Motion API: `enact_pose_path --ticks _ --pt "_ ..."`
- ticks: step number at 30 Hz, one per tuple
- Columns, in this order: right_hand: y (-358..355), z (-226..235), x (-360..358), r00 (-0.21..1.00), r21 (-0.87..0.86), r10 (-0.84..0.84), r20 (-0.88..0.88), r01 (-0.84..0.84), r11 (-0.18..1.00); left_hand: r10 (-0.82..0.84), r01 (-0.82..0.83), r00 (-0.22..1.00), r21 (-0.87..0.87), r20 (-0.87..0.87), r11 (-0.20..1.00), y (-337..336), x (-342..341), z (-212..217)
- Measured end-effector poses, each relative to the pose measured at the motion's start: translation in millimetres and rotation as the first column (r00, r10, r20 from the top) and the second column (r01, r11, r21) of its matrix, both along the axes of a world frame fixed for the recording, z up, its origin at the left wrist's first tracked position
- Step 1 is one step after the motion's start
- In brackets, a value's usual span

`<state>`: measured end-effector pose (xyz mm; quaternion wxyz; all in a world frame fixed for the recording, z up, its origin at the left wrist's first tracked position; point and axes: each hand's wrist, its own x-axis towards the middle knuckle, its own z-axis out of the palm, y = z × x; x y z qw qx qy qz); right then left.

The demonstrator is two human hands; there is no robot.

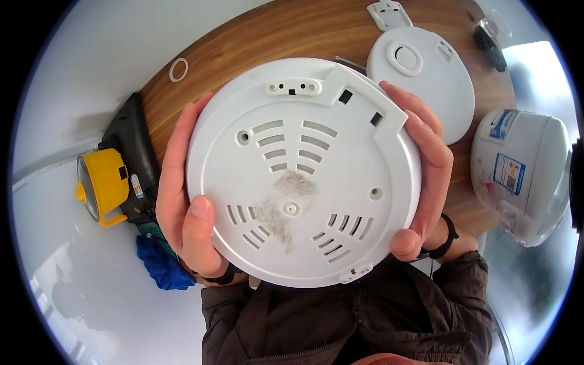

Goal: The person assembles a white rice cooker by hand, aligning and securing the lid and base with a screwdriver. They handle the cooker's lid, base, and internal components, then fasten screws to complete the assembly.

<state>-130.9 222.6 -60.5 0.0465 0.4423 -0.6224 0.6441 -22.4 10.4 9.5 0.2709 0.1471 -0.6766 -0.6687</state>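
Observation:
Between my two hands is a round white plastic appliance base [347, 176], its underside facing up at me. It has groups of curved vent slots, recessed screw holes, two square openings near the upper right rim and dark grey smudges around its centre. My left hand [173, 207] grips the left rim, thumb on the near part of the edge. Around the right rim curl the fingers of my right hand [435, 158], its thumb low on the edge. What lies inside or beneath the base is hidden.
On the wooden table [255, 30] lie a white ring [178, 70], a white lid-shaped part [438, 112], a small white bracket [389, 15] and a black-handled item [490, 48]. A white rice cooker [517, 176] stands right; a yellow pot [108, 182], black object [129, 125] and blue cloth [159, 264] are left.

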Motion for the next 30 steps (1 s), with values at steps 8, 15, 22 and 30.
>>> enact_pose_path --ticks 8,15,22,30 --pt "-8 -1 4 0.998 -0.097 0.047 0.043 -0.042 0.994 0.018 -0.017 1.0 -0.027 0.024 0.999 4 -2 4" --pt "-5 2 6 0.993 -0.047 0.087 0.079 -0.083 0.995 0.084 -0.082 0.996 -0.062 0.032 0.995 10 0 4" --pt "-3 1 2 0.998 -0.008 0.059 -0.007 -0.059 0.998 0.062 -0.055 0.996 -0.1 0.063 0.993 6 1 3" --pt "-8 -1 3 0.998 -0.057 0.058 0.012 -0.057 0.997 0.082 -0.082 0.997 -0.029 -0.002 0.996 3 3 -4"
